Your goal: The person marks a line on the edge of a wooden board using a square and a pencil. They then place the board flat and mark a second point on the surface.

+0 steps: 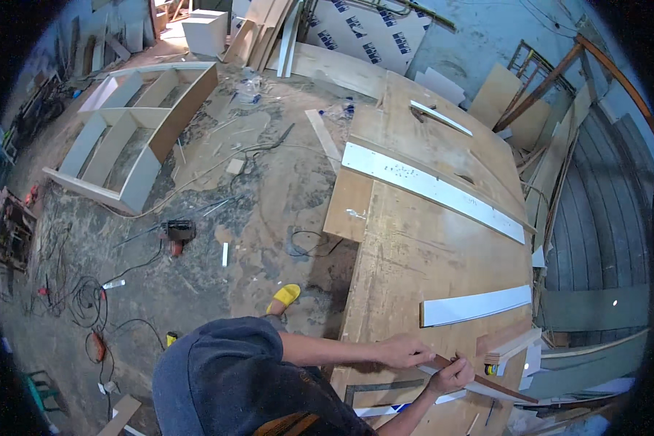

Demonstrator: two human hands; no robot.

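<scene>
Both hands work at the near end of a long plywood desk (429,247). The left hand (407,352) reaches across from the body, fingers curled and pinching the upper end of a thin brown strip (487,384) that runs slantwise toward the desk's near right corner. The right hand (450,376) comes up from below and closes around the same strip just beside the left, thumb on top; the two hands nearly touch. Under the strip lies a white slat (479,391), partly hidden by it.

A small yellow thing (491,369) sits just right of the right hand (too small to tell what it is). Next to it a short wooden block (512,346) rests at the desk's right edge. Farther up lies a white panel (476,306), and well beyond that a long white board (432,190) crosses the desk at a slant. A dark metal square (381,389) lies flat on the desk near the person's chest.

On the floor to the left, a yellow slipper (285,296) shows beside the desk, a power tool (176,232) lies among loose cables, and a pale open-backed cabinet (134,131) lies on its side well apart.
</scene>
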